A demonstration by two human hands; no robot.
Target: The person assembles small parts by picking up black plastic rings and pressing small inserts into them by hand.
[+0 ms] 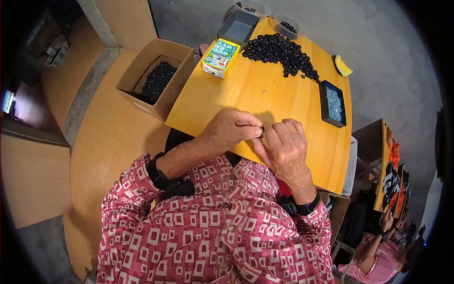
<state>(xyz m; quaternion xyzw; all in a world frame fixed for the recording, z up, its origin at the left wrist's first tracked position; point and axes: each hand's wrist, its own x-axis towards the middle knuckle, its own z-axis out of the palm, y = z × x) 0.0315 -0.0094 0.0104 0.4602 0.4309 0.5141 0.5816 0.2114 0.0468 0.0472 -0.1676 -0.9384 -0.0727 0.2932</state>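
Over the near edge of the wooden table (227,99), my left hand (231,128) pinches a small black part (261,132) between thumb and fingertips. It looks like one of the black rings from the heap, but the fingers cover most of it. My right hand (285,146) is closed at the same part, its fingers curled and its fingertips meeting those of the left. A heap of black rings (274,49) spreads across the far side of the table. At the right, a black tray (323,105) holds many small, shiny, pale-blue pieces. A tiny metallic piece (264,91) lies beyond my hands.
A yellow-green carton (220,57) and a grey tray (239,26) stand at the far left. A clear tub (294,31) and a yellow wedge-shaped piece (343,66) sit along the far side. A cardboard box (150,109) with black rings stands left. Another person (378,260) works at right.
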